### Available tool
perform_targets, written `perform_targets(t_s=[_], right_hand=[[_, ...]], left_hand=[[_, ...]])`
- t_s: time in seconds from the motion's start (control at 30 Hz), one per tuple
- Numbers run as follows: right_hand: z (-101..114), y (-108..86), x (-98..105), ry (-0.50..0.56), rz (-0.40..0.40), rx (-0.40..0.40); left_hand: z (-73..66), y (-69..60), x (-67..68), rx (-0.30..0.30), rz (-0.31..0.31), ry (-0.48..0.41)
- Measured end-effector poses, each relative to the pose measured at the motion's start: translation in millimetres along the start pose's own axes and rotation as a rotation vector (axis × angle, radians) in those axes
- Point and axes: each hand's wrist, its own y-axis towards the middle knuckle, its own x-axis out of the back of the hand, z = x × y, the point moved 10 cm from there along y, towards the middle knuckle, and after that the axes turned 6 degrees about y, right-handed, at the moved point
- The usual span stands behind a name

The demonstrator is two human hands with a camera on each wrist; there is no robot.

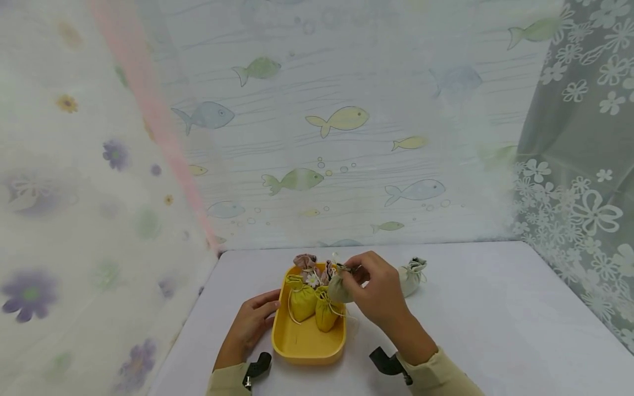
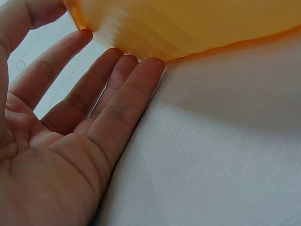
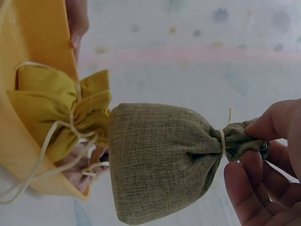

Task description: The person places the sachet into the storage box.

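My right hand [image 1: 378, 286] pinches the gathered neck of a grey-green drawstring pouch [image 3: 162, 157], which hangs at the right rim of a yellow tray [image 1: 307, 352]. Fingertips of my left hand [image 1: 252, 322] touch the tray's left side; in the left wrist view the fingers [image 2: 127, 99] lie nearly straight against its wall. Inside the tray sit two yellow pouches, one on the left [image 1: 302, 302] and one on the right [image 1: 325, 316]. Behind them are pinkish patterned pouches [image 1: 305, 262], partly hidden.
Another grey-green pouch [image 1: 411, 278] stands on the white table [image 1: 485, 319], to the right of the tray and behind my right hand. A fish-print curtain [image 1: 346, 165] hangs along the table's back edge. Flowered curtains flank both sides.
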Motion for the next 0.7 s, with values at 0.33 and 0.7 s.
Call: perform_targets(t_s=[0.33,0.7], right_hand=[[12.9,1.0,-15.9,0.079,0.048,0.008],[31.2,2.6,-47.3,0.184,0.158,0.011]], left_hand=[[0.0,1.8,0.5,-0.006,0.000,0.003],[-0.1,0.7,0.9,-0.002,-0.002,-0.009]])
